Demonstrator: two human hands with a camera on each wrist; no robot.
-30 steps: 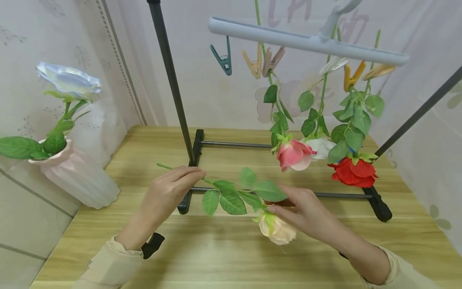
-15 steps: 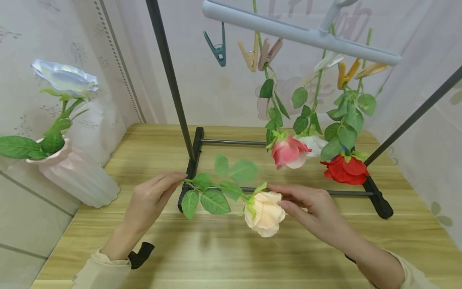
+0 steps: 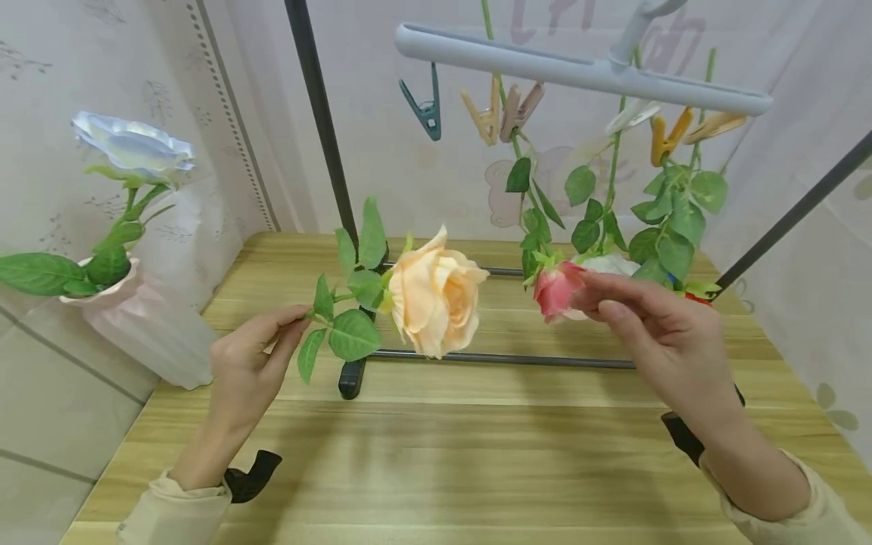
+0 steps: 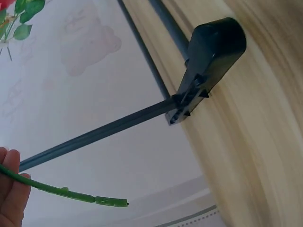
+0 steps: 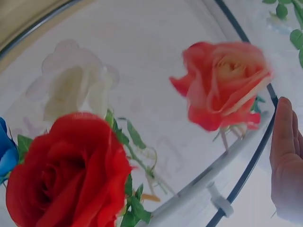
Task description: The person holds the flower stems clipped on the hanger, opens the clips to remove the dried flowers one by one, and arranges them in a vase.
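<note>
Pale wood makes the table (image 3: 436,469) under both your hands. Beyond your left hand (image 3: 238,363) a black post of the rack (image 3: 323,113) rises behind the leaves, and the low front bar passes behind the bloom. Above and between your hands there is the grey hanger (image 3: 545,68), with clips below it; the pink rose (image 3: 555,291) hangs just beside your right hand (image 3: 681,341), with the white rose (image 3: 608,265) behind. The vase (image 3: 150,318) with a pale blue rose (image 3: 132,147) stands outward of your left hand.

In the head view your right hand hides most of the red rose (image 5: 66,175), but the right wrist view shows it fully. The same view shows a gap between your fingertip and the pink rose. Only the left wrist view shows the cut end of the stem, sticking out past your left fingers.

The peach rose (image 3: 436,291) is in the air between your hands. Your left hand pinches its stem; your right hand has its thumb near to the fingers, loosely bent. The long axis goes sideways, rising slightly, with the bloom facing towards your right hand.
</note>
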